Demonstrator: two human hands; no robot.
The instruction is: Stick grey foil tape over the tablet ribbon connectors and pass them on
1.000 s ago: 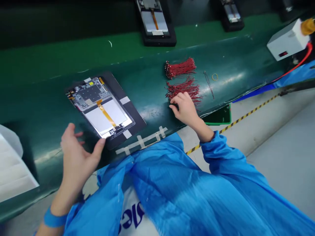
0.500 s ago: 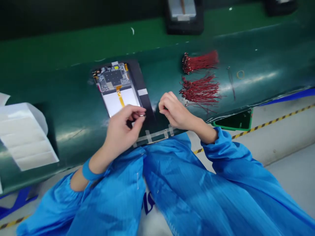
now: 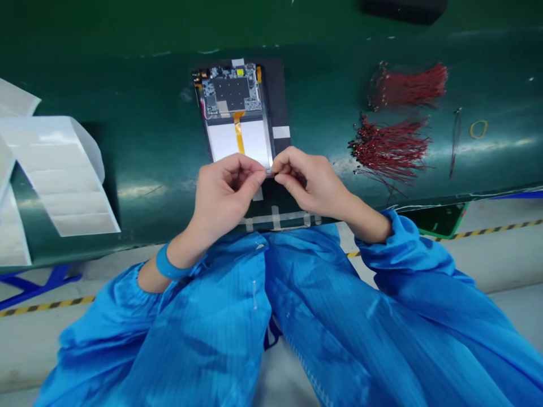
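An opened tablet [image 3: 218, 138] lies on a dark pad [image 3: 275, 93], with its circuit board [image 3: 231, 93] at the far end and a white battery area crossed by an orange ribbon cable. Over its near edge my left hand [image 3: 229, 189] is closed, thumb and forefinger pinching something small that I cannot identify. Fingertips of my right hand [image 3: 311, 178] almost meet it from the right, also pinched together. Whatever sits between those right fingertips is too small to name. Both hands hide the near end of the tablet.
Two bundles of thin red wires [image 3: 392, 147] lie to the right, beside a single wire [image 3: 455, 141] and a yellow rubber band [image 3: 478, 129]. White label sheets [image 3: 72, 175] curl at the left. A black block [image 3: 405, 8] stands at the back; a green-rimmed tray [image 3: 441, 220] shows below the table edge.
My right hand has come over to my left, so their fingertips now nearly touch at the tablet's near edge. The camera view has shifted, and the table things appear displaced.
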